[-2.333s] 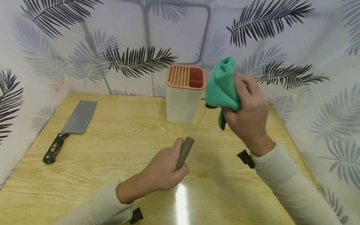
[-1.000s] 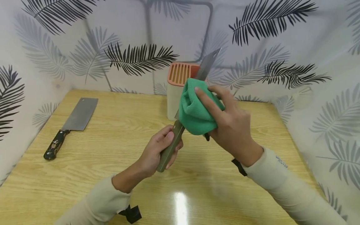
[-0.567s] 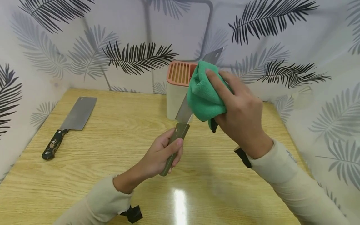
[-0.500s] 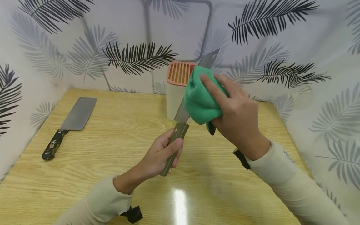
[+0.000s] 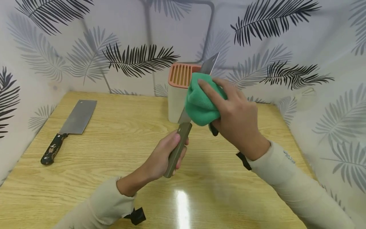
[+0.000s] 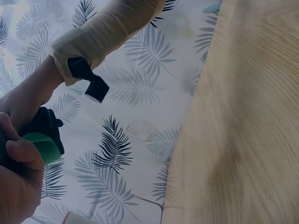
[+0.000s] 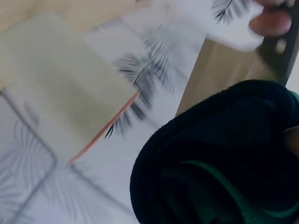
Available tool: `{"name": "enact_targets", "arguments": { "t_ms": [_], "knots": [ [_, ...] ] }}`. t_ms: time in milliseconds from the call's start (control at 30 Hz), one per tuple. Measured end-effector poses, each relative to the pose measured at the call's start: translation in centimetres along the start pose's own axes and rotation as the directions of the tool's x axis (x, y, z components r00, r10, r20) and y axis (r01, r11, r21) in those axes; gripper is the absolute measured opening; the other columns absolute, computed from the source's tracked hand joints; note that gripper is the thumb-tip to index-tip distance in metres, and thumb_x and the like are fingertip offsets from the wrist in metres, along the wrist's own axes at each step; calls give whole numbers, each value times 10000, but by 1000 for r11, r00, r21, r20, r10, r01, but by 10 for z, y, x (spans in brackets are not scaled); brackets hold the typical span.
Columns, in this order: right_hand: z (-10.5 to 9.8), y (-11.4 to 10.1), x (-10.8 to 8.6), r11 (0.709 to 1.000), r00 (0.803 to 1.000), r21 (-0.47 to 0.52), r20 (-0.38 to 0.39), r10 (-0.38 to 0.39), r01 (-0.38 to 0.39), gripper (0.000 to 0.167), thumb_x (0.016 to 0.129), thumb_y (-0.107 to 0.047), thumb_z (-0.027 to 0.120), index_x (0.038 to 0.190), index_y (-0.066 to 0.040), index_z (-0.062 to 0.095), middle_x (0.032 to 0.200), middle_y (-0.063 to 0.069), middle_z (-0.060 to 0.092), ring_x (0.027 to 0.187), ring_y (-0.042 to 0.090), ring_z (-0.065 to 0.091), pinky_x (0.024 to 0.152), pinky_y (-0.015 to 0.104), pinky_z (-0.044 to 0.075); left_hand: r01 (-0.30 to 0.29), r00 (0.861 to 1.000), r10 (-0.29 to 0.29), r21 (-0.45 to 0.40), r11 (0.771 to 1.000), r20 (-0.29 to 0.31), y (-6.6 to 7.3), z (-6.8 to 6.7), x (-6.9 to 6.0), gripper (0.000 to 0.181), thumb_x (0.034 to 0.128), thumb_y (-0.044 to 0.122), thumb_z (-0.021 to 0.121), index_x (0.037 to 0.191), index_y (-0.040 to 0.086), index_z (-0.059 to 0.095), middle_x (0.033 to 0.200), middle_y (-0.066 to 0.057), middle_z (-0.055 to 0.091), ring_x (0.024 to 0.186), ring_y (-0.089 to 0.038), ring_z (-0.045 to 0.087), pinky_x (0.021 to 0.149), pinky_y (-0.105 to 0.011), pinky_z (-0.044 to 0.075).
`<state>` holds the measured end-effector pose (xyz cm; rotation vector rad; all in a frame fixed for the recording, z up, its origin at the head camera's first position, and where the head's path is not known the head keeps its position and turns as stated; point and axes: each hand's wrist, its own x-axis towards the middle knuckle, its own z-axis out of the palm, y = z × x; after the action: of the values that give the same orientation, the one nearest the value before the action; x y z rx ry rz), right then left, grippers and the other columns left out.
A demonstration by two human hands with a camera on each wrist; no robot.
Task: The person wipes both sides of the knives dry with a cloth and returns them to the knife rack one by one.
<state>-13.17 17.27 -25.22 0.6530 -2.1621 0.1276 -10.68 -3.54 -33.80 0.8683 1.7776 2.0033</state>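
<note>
My left hand [image 5: 164, 154] grips the olive-green handle of a kitchen knife [image 5: 178, 149], blade pointing up and away to the right. A bunched green cloth [image 5: 201, 101] with a dark edge lies over the middle of that blade. My right hand [image 5: 235, 119] holds this cloth against the metal, its index finger along the top. Only the blade's tip and a strip by the handle show past the fabric. In the right wrist view the cloth's dark side [image 7: 210, 135] fills the lower right, with part of the broad blade [image 7: 219, 70] behind it.
A cream knife holder [image 5: 177, 105] with an orange slotted top stands at the back of the wooden table [image 5: 114, 127], partly behind the blade and cloth. A cleaver [image 5: 78, 117] with a dark patterned handle lies at the left. Leaf-patterned sheeting [image 5: 128, 28] surrounds the table.
The cloth was lifted near the knife holder, then came down over the blade and has shifted up and back down along it. My left hand has turned, so its thumb now shows on the handle.
</note>
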Motion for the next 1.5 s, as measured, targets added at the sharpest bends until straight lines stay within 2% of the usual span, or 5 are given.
{"name": "enact_targets", "arguments": {
  "t_ms": [200,500,833,1167,1500],
  "knots": [
    [-2,13,7,998,999,-52,-10,32,-33,595,823,-19,654,1382,-214,597,1242,167,646,1053,404,681,503,516,553,-42,999,42,8,999,27,-2,0,0,447,1104,336,291,1150,-90,419,672,-34,496,545,-66,506,466,-251,464],
    [1,-18,-10,981,988,-125,60,-143,150,656,723,3,718,1344,-187,626,1202,166,647,912,353,695,449,431,548,-106,994,106,78,991,4,-11,-6,0,371,1079,259,443,1244,-71,401,667,-285,531,570,-81,567,529,-270,486],
    [-1,-15,-2,986,988,-107,99,-115,126,654,697,15,728,1308,-202,649,1200,152,659,923,350,686,422,421,521,-92,990,117,283,955,-73,-14,-3,-1,230,1018,123,557,1177,-5,451,678,-147,686,546,-86,610,486,-273,490],
    [-1,13,26,994,1000,-112,10,6,-5,528,800,-14,645,1290,-208,665,1106,129,669,982,353,690,480,506,528,-114,981,167,404,908,-97,-16,5,-1,193,965,126,617,1065,4,505,554,-71,649,421,4,546,389,-243,471],
    [-8,-15,5,989,976,-114,205,-71,95,590,722,-16,693,1282,-201,674,1121,154,654,949,333,699,382,402,471,-85,988,130,402,912,-86,-18,-3,4,253,923,91,632,1106,-8,488,533,-64,615,373,-7,494,367,-231,439]
  ]
}}
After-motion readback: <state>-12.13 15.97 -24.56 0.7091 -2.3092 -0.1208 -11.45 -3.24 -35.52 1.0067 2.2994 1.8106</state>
